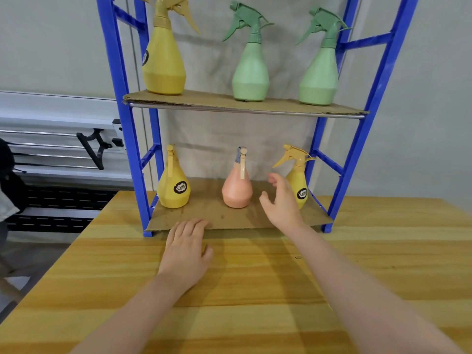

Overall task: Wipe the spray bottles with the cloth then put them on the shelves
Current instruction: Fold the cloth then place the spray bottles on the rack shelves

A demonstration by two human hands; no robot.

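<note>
A blue shelf rack (pixel 373 103) stands on the wooden table. Its upper cardboard shelf (pixel 209 99) carries a yellow spray bottle (pixel 164 60) and two green ones (pixel 251 70) (pixel 320 72). On the lower cardboard shelf (pixel 219 215) stand a yellow bottle (pixel 173 186), a pink bottle (pixel 237 186) and another yellow bottle (pixel 300 183). My right hand (pixel 281 200) hovers open just left of that right yellow bottle, partly covering it, fingers apart and not gripping. My left hand (pixel 187 244) lies flat, palm down, at the lower shelf's front edge. No cloth is in view.
The wooden table (pixel 255 290) stretches toward me in front of the rack. A white wall unit with metal rails and a black bracket (pixel 94 146) sits to the left. Beige fabric hangs behind the rack.
</note>
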